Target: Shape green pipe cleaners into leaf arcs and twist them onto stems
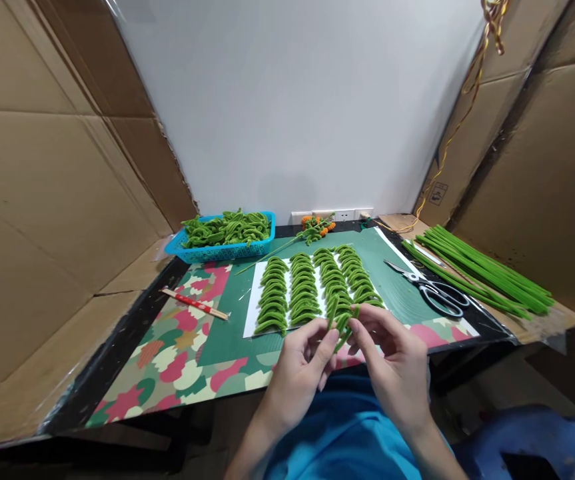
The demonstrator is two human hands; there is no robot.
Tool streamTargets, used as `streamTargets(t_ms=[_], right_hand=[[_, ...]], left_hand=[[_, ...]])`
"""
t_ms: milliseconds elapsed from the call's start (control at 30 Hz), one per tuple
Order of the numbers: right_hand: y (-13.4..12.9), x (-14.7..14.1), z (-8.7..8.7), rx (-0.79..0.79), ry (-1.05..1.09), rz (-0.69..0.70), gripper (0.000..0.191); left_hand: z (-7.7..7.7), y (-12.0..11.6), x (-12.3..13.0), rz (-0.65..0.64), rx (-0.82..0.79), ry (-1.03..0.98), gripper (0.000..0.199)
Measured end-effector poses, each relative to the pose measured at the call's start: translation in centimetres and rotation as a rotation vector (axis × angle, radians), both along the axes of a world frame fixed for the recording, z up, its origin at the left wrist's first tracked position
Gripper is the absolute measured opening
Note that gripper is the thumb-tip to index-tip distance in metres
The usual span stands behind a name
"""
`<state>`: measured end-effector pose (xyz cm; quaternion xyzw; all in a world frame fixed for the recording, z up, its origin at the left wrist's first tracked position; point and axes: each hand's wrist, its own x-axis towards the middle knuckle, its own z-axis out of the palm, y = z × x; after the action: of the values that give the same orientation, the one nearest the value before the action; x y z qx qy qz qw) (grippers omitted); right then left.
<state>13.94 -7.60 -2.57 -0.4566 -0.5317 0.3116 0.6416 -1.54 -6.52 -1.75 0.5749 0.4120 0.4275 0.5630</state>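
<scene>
Both hands are together over the front edge of the table. My left hand point(310, 353) pinches a green pipe cleaner point(341, 339) between thumb and fingers. My right hand point(384, 350) is closed on the same fuzzy green piece from the other side; its exact shape is partly hidden by the fingers. Just beyond my hands, bent green pipe cleaner pieces point(303, 288) lie in several neat rows on a white sheet point(251, 319). The nearest ends of the right-hand rows are behind my fingers.
A blue basket point(217, 252) heaped with bent green pieces stands at the back left. A flower stem with orange blooms point(320, 227) lies behind the sheet. Scissors point(430, 288) and straight green pipe cleaners point(487, 270) lie right; wrapped chopsticks point(194, 303) left. Cardboard walls point(42, 200) flank the table.
</scene>
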Motion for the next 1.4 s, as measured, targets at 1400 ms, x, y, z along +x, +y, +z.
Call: streamTargets(t_ms=[1400], right_hand=[[0.6,-0.6,-0.5,-0.097,0.076,0.238,0.021]], left_hand=[[-0.3,-0.3,0.6,0.088,-0.064,-0.14,0.043]])
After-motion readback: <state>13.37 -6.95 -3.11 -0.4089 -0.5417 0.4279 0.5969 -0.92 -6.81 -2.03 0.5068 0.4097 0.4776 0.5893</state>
